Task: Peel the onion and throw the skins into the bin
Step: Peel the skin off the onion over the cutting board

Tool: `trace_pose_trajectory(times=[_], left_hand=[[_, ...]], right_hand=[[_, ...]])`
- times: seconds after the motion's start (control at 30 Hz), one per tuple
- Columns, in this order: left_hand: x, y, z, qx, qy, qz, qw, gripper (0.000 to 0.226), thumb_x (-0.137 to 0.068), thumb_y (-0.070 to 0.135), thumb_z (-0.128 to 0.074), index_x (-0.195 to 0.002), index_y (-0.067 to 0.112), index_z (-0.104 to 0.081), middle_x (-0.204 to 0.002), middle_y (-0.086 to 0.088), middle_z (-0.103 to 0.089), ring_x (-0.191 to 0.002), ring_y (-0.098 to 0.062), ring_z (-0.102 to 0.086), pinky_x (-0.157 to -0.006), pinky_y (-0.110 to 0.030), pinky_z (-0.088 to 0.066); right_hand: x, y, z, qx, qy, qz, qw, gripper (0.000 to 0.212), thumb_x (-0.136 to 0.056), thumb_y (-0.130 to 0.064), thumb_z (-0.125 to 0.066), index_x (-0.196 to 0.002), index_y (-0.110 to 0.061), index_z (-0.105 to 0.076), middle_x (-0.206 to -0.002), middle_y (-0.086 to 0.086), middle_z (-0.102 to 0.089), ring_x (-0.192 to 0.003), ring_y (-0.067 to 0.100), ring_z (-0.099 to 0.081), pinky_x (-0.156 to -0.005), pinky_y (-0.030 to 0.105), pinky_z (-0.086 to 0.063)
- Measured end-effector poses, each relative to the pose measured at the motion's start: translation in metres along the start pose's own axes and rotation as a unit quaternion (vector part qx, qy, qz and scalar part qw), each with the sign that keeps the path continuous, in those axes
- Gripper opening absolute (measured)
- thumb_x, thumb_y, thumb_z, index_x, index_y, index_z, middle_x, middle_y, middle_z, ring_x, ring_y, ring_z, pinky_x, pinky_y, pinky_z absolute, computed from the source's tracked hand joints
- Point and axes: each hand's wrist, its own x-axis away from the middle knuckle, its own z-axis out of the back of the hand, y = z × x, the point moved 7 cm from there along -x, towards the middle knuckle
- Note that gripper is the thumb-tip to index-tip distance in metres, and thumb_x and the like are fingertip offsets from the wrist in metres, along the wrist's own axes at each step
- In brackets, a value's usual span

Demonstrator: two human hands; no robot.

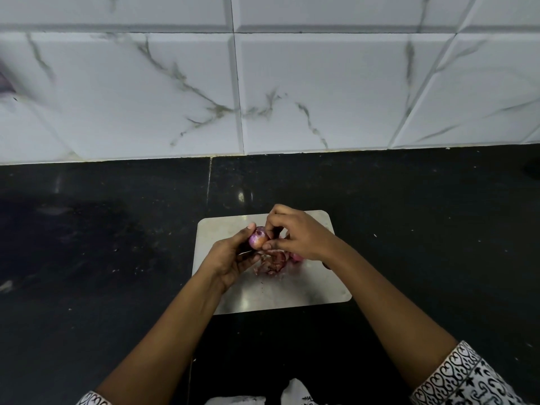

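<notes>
A steel board [271,290] lies just below the middle of the frame on a black stone counter [102,244]. Its corners are rounded, and its far edge stops well short of the white marbled wall tiles [292,92] that fill the upper half of the frame. Bare counter runs wide to the left and to the right of the board, and a strip of it lies between the board's near edge and the bottom of the frame. A thin seam in the stone runs from the wall down toward the board's upper left corner.

The left hand [230,258] is curled around a small purple onion [257,237] held above the board's upper left part, with the thumb tip against the onion's far side and the fingers cupped beneath it. The right hand [298,235] comes in from the right, its thumb and forefinger pinched together at the onion's right side; whether they grip a strip of skin there is too small to tell. Its other fingers are bent loosely.

A pile of loose skins [274,263] lies on the board directly below both hands, partly hidden by them. Patterned black-and-white sleeves [467,378] show at the lower corners of the frame.
</notes>
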Motion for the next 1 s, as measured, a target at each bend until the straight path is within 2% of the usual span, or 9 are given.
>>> trace_pose_trajectory(times=[0.07,0.13,0.2,0.3,0.43,0.53,0.6,0.77,1.0], left_hand=[[0.000,-0.001,-0.001,-0.006,-0.004,0.005,1.000,0.023,-0.086,0.032,-0.063,-0.084,0.010,-0.069,-0.074,-0.007,-0.070,-0.071,-0.016,-0.064,-0.068,-0.025,-0.053],[0.001,-0.001,-0.002,-0.016,-0.010,0.007,1.000,0.025,-0.085,0.034,-0.063,-0.086,0.010,-0.070,-0.074,-0.007,-0.072,-0.072,-0.016,-0.064,-0.071,-0.027,-0.053],[0.001,-0.001,-0.002,-0.025,-0.018,0.009,0.999,0.027,-0.084,0.035,-0.063,-0.088,0.009,-0.070,-0.075,-0.007,-0.071,-0.072,-0.016,-0.064,-0.068,-0.026,-0.054],[0.001,-0.003,-0.002,-0.016,-0.021,0.016,1.000,0.027,-0.086,0.034,-0.062,-0.089,0.008,-0.069,-0.076,-0.009,-0.070,-0.071,-0.016,-0.064,-0.063,-0.024,-0.056],[0.002,-0.002,-0.003,0.017,-0.018,0.019,1.000,0.023,-0.087,0.031,-0.061,-0.088,0.009,-0.068,-0.072,-0.009,-0.071,-0.072,-0.018,-0.064,-0.059,-0.022,-0.056],[0.004,0.000,-0.004,0.051,-0.022,0.024,0.998,0.019,-0.088,0.026,-0.060,-0.090,0.009,-0.068,-0.078,-0.010,-0.071,-0.075,-0.019,-0.066,-0.057,-0.021,-0.056],[0.006,0.000,-0.007,0.072,-0.031,0.029,0.997,0.017,-0.088,0.024,-0.061,-0.093,0.009,-0.068,-0.081,-0.011,-0.073,-0.071,-0.017,-0.071,-0.058,-0.021,-0.057],[0.006,-0.003,-0.009,0.099,-0.033,0.036,0.994,0.018,-0.087,0.024,-0.062,-0.095,0.009,-0.069,-0.079,-0.012,-0.073,-0.065,-0.015,-0.072,-0.056,-0.022,-0.058],[0.010,0.001,-0.011,0.058,-0.038,0.006,0.998,0.018,-0.087,0.029,-0.061,-0.090,0.014,-0.070,-0.077,-0.006,-0.075,-0.068,-0.011,-0.072,-0.059,-0.020,-0.058]], right_hand=[[0.002,0.002,0.003,-0.024,0.022,-0.012,0.999,0.022,-0.075,-0.017,-0.076,-0.086,-0.016,-0.056,-0.089,-0.014,-0.049,-0.077,0.002,-0.055,-0.064,0.009,-0.041],[0.004,0.004,0.005,-0.031,0.038,-0.028,0.998,0.031,-0.074,-0.017,-0.076,-0.099,-0.017,-0.058,-0.095,-0.014,-0.051,-0.077,0.000,-0.056,-0.063,0.007,-0.042],[0.004,0.004,0.005,-0.030,0.035,-0.033,0.998,0.033,-0.074,-0.017,-0.076,-0.103,-0.017,-0.059,-0.097,-0.016,-0.050,-0.077,-0.001,-0.056,-0.065,0.009,-0.044],[0.004,0.004,0.005,-0.031,0.030,-0.027,0.999,0.024,-0.074,-0.016,-0.076,-0.092,-0.013,-0.060,-0.089,-0.017,-0.049,-0.077,0.000,-0.056,-0.067,0.013,-0.049],[0.007,0.007,0.007,-0.024,0.075,-0.033,0.996,0.015,-0.076,-0.016,-0.074,-0.082,-0.012,-0.061,-0.085,-0.012,-0.051,-0.075,0.004,-0.057,-0.068,0.027,-0.054],[0.012,0.010,0.010,-0.037,0.158,-0.059,0.985,0.014,-0.077,-0.010,-0.073,-0.087,-0.013,-0.063,-0.087,-0.007,-0.058,-0.073,0.004,-0.060,-0.066,0.023,-0.052],[0.015,0.011,0.007,-0.067,0.187,-0.079,0.977,0.019,-0.078,-0.008,-0.071,-0.095,-0.014,-0.067,-0.094,-0.002,-0.065,-0.078,0.008,-0.065,-0.072,0.022,-0.054],[0.017,0.008,0.004,-0.074,0.188,-0.107,0.974,0.034,-0.075,-0.013,-0.075,-0.109,-0.013,-0.069,-0.102,0.003,-0.069,-0.087,0.011,-0.068,-0.080,0.023,-0.054],[0.014,-0.004,0.014,-0.006,0.204,-0.082,0.975,0.027,-0.079,-0.018,-0.071,-0.104,-0.009,-0.071,-0.097,0.008,-0.073,-0.084,0.016,-0.068,-0.079,0.035,-0.055]])
